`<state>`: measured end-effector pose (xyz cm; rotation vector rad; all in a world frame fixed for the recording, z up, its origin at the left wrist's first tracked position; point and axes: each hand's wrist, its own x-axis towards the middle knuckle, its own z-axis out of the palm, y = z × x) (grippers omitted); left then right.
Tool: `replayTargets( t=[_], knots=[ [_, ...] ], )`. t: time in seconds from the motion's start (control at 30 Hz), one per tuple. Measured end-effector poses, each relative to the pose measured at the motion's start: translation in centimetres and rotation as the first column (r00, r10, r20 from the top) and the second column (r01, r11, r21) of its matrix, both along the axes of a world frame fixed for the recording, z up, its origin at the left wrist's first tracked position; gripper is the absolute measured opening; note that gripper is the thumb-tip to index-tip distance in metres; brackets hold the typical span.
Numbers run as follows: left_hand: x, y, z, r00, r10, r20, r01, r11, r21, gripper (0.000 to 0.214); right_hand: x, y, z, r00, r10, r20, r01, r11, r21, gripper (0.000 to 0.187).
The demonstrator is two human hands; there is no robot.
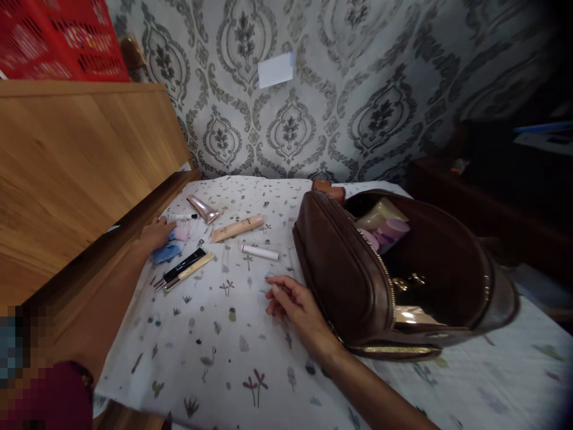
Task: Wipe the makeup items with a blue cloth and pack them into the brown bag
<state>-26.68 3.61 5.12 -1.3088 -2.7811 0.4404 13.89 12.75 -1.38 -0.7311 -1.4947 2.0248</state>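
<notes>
In the head view, the left hand [156, 233] is at the left edge of the cloth-covered surface [242, 340], by a small pink item [181, 233] and a blue piece [166, 252]; whether its fingers pinch either, I cannot tell. The pink item's long axis runs roughly crosswise. The right hand [295, 301] has its fingers loosely curled and slightly spread, near the open brown bag [335, 257]. Between the hands, a white tube [260, 252] lies crosswise, red-ringed end leftward; a peach tube [239, 229] slants up to the right.
</notes>
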Motion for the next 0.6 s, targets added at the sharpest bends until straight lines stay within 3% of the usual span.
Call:
replayTargets(
  t=[0.2,0.37,0.47,0.53,0.57,0.6],
  knots=[
    [1.3,-0.7,0.8,0.999,-0.026,0.019,0.025,0.998,0.053,0.035,0.0,0.0,0.0,1.0,0.012,-0.007,-0.012,1.0,0.007,0.047],
    [4.0,-0.1,2.6,0.998,-0.041,0.041,0.028,0.959,0.283,0.036,0.1,0.0,-0.1,0.999,0.033,-0.007,-0.033,0.999,0.021,0.047],
    [7.4,1.0,3.3,0.984,-0.126,0.124,0.062,0.903,0.426,0.042,0.2,-0.1,-0.3,0.998,0.056,-0.021,-0.055,0.997,0.055,0.046],
    [11.0,1.5,3.1,0.945,-0.232,0.229,0.088,0.859,0.505,0.046,0.3,-0.3,-0.3,0.996,0.068,-0.051,-0.064,0.994,0.087,0.047],
    [13.1,1.7,2.8,0.906,-0.289,0.308,0.077,0.831,0.551,0.048,0.4,-0.4,-0.3,0.994,0.077,-0.075,-0.069,0.993,0.098,0.05],
    [15.4,1.8,2.4,0.8,-0.348,0.489,-0.061,0.764,0.643,0.05,0.5,-0.6,-0.2,0.991,0.089,-0.103,-0.078,0.992,0.102,0.053]
  ],
)
